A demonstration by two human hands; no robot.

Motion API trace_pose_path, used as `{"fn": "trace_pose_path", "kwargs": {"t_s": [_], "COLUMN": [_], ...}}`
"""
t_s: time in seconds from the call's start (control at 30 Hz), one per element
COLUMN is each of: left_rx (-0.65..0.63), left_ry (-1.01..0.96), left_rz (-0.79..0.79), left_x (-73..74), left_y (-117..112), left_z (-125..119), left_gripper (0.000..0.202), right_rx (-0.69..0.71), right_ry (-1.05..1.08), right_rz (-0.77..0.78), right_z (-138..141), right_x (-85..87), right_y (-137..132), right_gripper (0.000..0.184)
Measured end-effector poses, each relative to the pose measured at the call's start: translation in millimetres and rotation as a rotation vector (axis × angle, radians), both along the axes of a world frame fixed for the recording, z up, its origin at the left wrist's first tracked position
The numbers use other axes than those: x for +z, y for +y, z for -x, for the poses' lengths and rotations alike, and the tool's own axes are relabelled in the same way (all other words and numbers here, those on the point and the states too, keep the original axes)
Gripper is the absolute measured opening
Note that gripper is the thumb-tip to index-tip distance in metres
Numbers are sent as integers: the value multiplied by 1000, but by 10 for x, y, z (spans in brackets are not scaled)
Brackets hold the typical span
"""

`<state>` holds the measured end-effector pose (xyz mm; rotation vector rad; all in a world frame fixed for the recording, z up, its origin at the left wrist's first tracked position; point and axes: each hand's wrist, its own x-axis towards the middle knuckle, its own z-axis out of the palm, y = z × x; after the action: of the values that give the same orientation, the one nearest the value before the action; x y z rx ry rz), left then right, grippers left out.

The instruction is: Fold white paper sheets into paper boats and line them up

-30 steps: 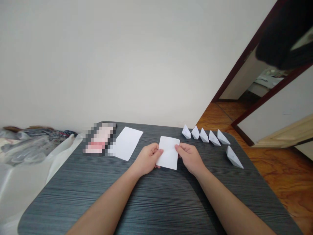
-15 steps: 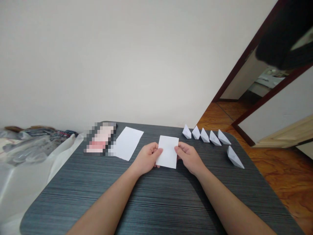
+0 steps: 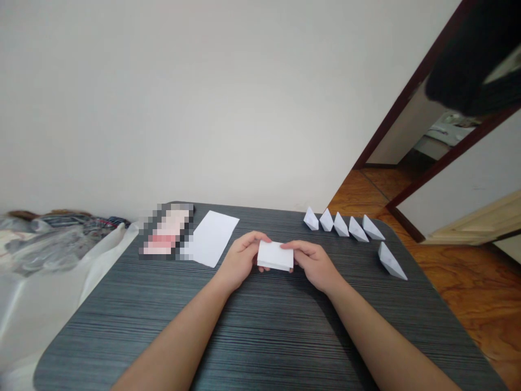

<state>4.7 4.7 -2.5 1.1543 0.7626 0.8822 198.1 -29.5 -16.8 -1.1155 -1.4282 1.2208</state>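
A small white sheet of paper [image 3: 275, 256], bent over toward me into a shorter rectangle, is held just above the dark table [image 3: 260, 336]. My left hand [image 3: 243, 255] grips its left side, thumb along the upper edge and fingertips showing underneath. On the right side my right hand [image 3: 312, 262] pinches it the same way. To the left of my left hand lies a flat white sheet [image 3: 214, 238]. Several folded paper boats [image 3: 341, 225] stand in a row at the back right, and one more paper boat [image 3: 391, 262] sits nearer to me.
A pixelated flat object [image 3: 166, 228] lies at the table's back left. Beyond the left edge are bundled items under clear plastic [image 3: 61, 244]. A pale wall [image 3: 244, 108] rises behind the table, with a doorway [image 3: 423, 130] to the right.
The paper in my hands has gone from a taller upright rectangle to a shorter one, its top folded down toward me. Both thumbs have moved to its upper edge.
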Motion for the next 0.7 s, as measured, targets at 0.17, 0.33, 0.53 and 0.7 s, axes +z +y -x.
{"fn": "trace_pose_path", "kwargs": {"t_s": [0.17,0.33,0.53,0.7], "left_rx": [-38,-33,39,60], "left_ry": [-65,88,100,97], "left_rz": [31,-92,-146,-139], "left_x": [4,16,12,13], "left_y": [-4,-19,-10,-6], "left_z": [9,-6,-19,-23], "left_gripper": [24,26,29,36], "right_rx": [17,-19,-96,11], "right_ry": [-90,-100,115,48], "right_rz": [-68,-62,83,117], "right_z": [-24,-16,15,52], "right_x": [58,26,-39,-12], "right_y": [-1,4,32,36], "right_gripper": [27,24,39,32]}}
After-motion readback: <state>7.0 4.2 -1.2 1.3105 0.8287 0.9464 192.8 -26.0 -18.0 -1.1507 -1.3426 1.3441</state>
